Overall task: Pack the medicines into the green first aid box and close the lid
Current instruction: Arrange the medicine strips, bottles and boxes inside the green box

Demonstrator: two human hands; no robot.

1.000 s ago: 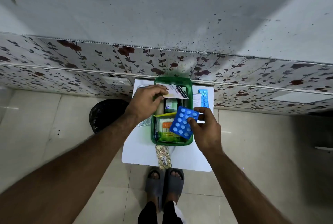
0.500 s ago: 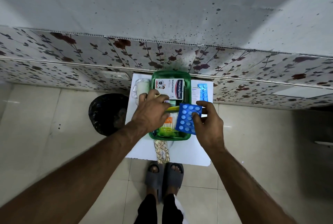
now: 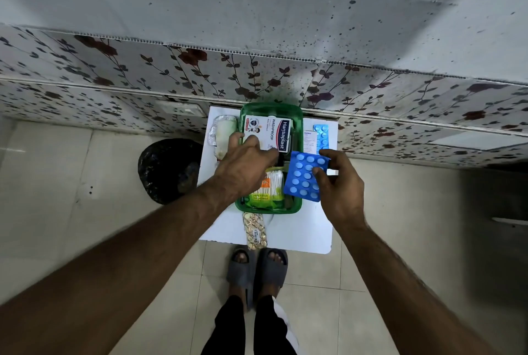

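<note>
The green first aid box (image 3: 299, 126) stands open on a small white table (image 3: 303, 229). Inside lie a white Hansaplast plaster pack (image 3: 271, 133) at the far end and a green pack of cotton buds (image 3: 270, 191) nearer me. My left hand (image 3: 247, 168) reaches into the box, its fingertips resting on the plaster pack. My right hand (image 3: 340, 186) holds a blue blister strip (image 3: 305, 178) tilted over the box's right rim. On the table outside the box lie a light-blue blister strip (image 3: 323, 137), a white leaflet (image 3: 310, 141), a foil-wrapped white item (image 3: 224, 133) and a gold blister strip (image 3: 255, 230).
A black bin (image 3: 168, 168) stands on the tiled floor left of the table. A floral-panelled wall (image 3: 143, 77) rises right behind the table. My feet in grey slippers (image 3: 257, 269) are under the table's near edge.
My left hand has laid the plaster pack flat at the far end of the box and stays on it. My right hand has kept the blue blister strip over the right rim.
</note>
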